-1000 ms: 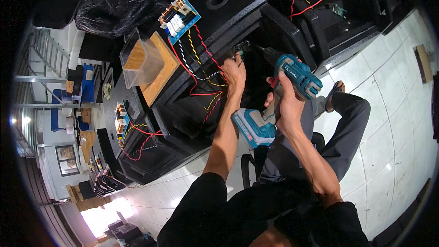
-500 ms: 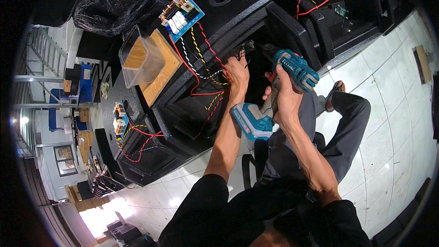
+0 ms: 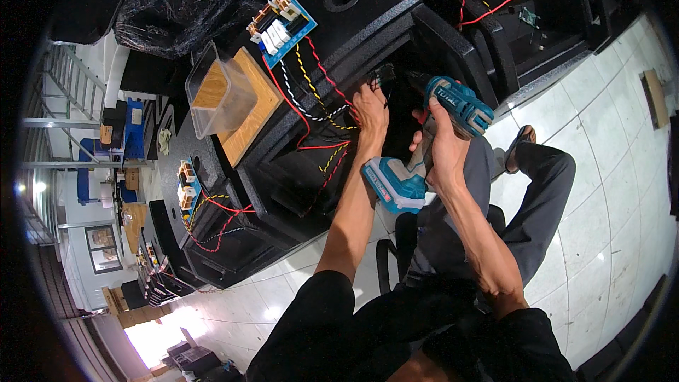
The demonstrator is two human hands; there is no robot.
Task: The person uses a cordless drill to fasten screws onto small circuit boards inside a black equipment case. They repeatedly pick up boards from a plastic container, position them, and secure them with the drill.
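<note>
My right hand is wrapped round the grip of a teal and black cordless drill. The drill's nose points left into the dark opening of a black speaker cabinet, where its tip is lost in shadow. My left hand reaches into that opening, its fingers closed on a small black part with thin dark leads. Shade hides what the part sits against. Beside my left wrist run twisted red, yellow-black and white-black wires, leading up to a blue circuit board lying on the cabinet.
A clear plastic tub rests on a wooden board on the cabinets at left. Another cabinet with its own board and wires stands nearer left. An opened cabinet with loose wires is at far right. White tiles cover the floor.
My left hand and the small black part have shifted very slightly. The drill's battery end has risen a little, and my grip on the drill is the same.
</note>
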